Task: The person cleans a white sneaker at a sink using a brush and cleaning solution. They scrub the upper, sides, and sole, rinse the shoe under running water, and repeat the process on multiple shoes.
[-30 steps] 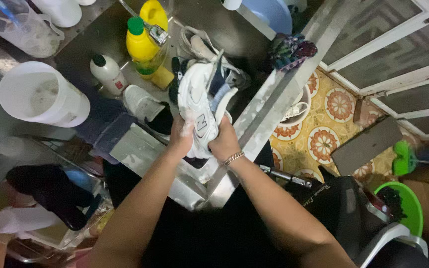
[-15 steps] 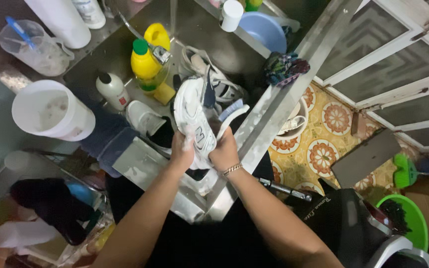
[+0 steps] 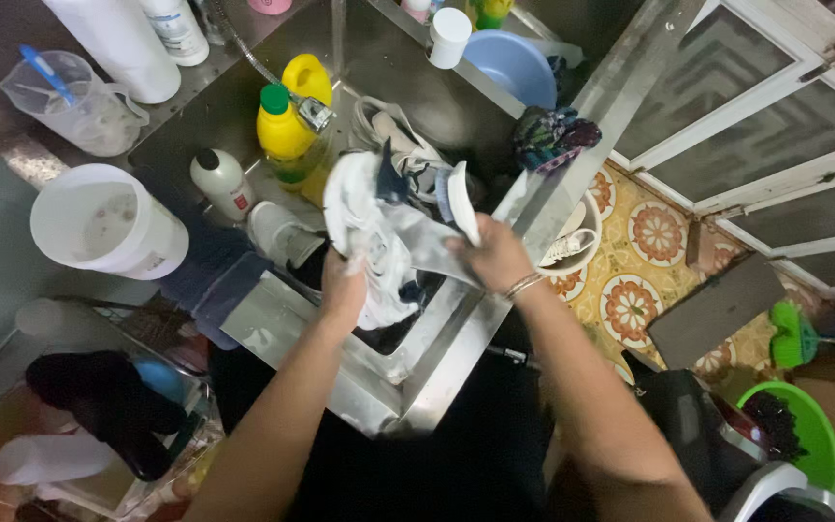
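We are gripping the white sneaker (image 3: 371, 237) over the steel sink (image 3: 437, 362): left hand (image 3: 343, 290) clamped on its near end, right hand (image 3: 495, 253) closed around a brush (image 3: 458, 201) (bristles unclear) beside it; its long axis is running away from us.

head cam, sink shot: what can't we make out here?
Head view only:
- Sink bottom: hidden by the white shoe and both hands.
- Left hand fingers: tucked behind the shoe.
- Right hand: it holds a brush, bristles blurred.
- Tap over yellow bottle: running water too dim to tell.
- Green basin: cut off at right edge.
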